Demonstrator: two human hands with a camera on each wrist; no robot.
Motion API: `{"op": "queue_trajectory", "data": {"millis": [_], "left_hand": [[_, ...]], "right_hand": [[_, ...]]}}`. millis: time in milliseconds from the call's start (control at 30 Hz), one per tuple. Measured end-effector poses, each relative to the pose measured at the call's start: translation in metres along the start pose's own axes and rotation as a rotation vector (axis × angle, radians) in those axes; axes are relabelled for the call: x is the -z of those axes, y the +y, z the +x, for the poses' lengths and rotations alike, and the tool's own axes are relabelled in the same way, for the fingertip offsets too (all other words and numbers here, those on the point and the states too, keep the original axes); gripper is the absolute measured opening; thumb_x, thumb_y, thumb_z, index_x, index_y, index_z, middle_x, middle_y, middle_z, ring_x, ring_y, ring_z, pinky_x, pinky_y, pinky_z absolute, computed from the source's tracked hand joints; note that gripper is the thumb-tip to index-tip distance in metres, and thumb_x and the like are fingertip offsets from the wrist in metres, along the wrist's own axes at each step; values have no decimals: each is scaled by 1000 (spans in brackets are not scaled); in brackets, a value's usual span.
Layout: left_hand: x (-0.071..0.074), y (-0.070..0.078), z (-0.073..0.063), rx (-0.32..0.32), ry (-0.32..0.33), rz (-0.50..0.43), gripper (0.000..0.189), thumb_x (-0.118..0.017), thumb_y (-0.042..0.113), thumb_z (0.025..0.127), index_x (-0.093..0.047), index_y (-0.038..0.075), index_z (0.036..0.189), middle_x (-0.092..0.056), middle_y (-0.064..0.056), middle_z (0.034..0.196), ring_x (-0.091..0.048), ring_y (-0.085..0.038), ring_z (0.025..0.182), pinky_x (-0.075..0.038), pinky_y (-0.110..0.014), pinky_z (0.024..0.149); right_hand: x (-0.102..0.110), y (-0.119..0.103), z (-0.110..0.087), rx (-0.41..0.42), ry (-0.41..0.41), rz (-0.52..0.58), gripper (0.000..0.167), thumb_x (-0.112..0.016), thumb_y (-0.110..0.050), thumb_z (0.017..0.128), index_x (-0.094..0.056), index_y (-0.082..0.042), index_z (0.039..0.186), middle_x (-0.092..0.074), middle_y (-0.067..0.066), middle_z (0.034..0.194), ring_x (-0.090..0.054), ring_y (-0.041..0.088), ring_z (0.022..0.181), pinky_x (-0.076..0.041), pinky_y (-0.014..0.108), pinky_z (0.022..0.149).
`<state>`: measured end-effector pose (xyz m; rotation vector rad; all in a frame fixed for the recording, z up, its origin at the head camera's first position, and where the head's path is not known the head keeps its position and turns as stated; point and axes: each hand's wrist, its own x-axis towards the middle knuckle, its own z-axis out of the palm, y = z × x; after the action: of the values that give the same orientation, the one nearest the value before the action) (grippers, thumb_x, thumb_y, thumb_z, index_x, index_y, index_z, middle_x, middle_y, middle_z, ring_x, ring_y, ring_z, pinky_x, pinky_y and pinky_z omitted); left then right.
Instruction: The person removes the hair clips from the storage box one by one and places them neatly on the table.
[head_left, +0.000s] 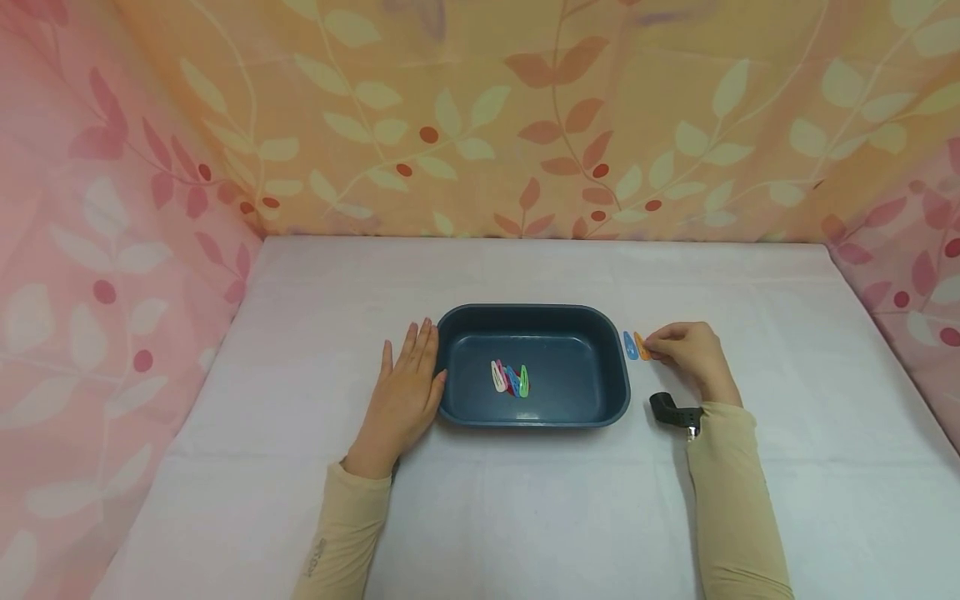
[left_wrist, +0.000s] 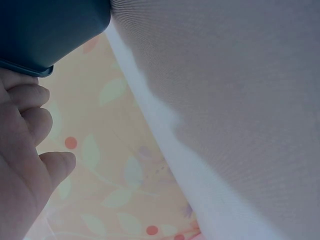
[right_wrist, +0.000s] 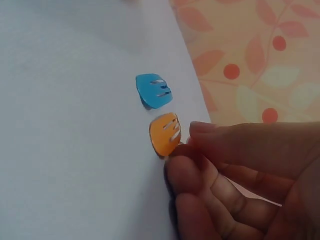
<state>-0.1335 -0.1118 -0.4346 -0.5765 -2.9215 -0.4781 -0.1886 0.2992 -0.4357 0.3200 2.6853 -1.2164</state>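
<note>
A dark blue rectangular tub (head_left: 532, 414) stands on the white-covered table. Inside it lies a small cluster of snap hair clips (head_left: 523, 381) in white, pink, blue and green. My left hand (head_left: 405, 392) rests against the tub's left wall, fingers straight; the left wrist view shows the fingers (left_wrist: 35, 122) by the tub's rim. Right of the tub, a blue hair clip (right_wrist: 153, 91) and an orange hair clip (right_wrist: 165, 135) lie side by side. Beside the orange one, my right hand (head_left: 690, 354) pinches a hair clip, mostly hidden between thumb and fingers.
White cloth (head_left: 525, 508) covers the table. A patterned orange curtain (head_left: 525, 125) hangs along the back, with pink curtains (head_left: 90, 333) at the sides. A black wrist camera (head_left: 675, 412) sticks out from the right sleeve, above the cloth.
</note>
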Motion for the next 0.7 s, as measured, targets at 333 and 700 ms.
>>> {"op": "queue_trajectory", "data": {"millis": [333,700], "left_hand": [[-1,-1,1,1,1,0,60,-43,26,99,-23,-2,147,-15,-12,155,-7,-24,144,-4,-54,111],[-1,0,1,0,6,7,59,-44,25,99,-23,-2,147,-15,-12,155,-10,-25,143,-7,-55,111]], "right_hand": [[4,5,-1,4,-18,71,29,-64,-13,88,-65,12,104,-69,13,91,-62,5,71,-52,18,65],[10,-2,-7,26,-43,170,34,-65,-16,89,-62,13,107,-69,1,87,-64,6,75,-53,22,68]]}}
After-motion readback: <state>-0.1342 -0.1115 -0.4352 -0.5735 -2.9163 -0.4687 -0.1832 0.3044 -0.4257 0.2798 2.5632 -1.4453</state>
